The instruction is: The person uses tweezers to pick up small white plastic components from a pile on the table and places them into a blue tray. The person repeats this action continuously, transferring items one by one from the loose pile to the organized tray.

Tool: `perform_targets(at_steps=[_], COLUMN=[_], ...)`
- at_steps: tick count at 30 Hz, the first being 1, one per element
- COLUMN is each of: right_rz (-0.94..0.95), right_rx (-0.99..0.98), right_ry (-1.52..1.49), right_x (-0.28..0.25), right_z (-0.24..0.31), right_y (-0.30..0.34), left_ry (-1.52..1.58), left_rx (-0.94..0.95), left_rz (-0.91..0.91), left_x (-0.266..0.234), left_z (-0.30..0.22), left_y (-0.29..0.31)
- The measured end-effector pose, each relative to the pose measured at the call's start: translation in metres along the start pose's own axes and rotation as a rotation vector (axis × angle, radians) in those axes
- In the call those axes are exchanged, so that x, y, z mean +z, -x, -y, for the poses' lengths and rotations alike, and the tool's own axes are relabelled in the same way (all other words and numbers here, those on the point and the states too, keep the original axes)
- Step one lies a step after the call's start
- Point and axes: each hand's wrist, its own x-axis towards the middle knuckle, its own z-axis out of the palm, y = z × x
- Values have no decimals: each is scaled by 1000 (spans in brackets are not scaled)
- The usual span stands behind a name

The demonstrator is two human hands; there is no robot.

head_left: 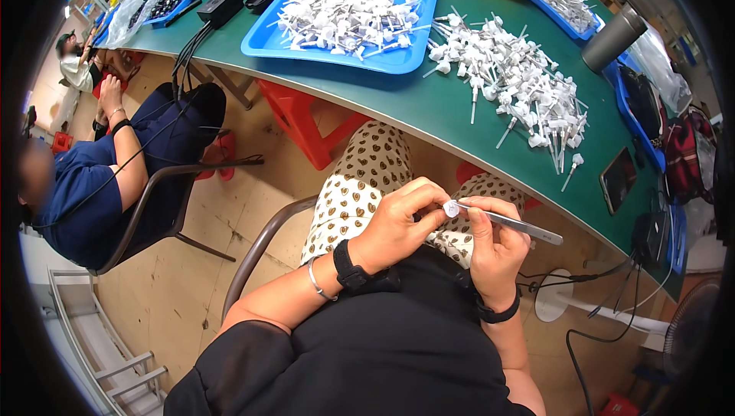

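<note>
Over the lap, below the counter edge, the left hand pinches a small white cap between thumb and forefinger; its fingers are closed tight on it. The right hand is curled shut around metal tweezers, held like a pen. Their long axis runs nearly level, from the handle end out past the right hand to the tip, which touches the cap from the cap's right. So the cap sits just left of the right fingertips, at the tweezer tip, and both hands meet there, the left one actually holding it. Beyond the cap, up on the counter, lies a loose pile of white parts, with a blue tray of more to that pile's left.
</note>
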Motion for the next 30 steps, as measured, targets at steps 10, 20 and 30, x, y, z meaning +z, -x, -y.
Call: perform_targets(at_steps=[10,20,30], right_rz=[5,16,-6], right_rx=[-45,-49,-39], right_ry=[28,36,16], right_x=[-1,0,2], right_z=[-1,0,-2], right_y=[0,0,0], left_ry=[2,32,-9], left_rx=[14,-3,-6], left_rz=[-12,-9,27], left_x=[1,0,-2], left_z=[-1,-2,2], left_y=[0,0,1])
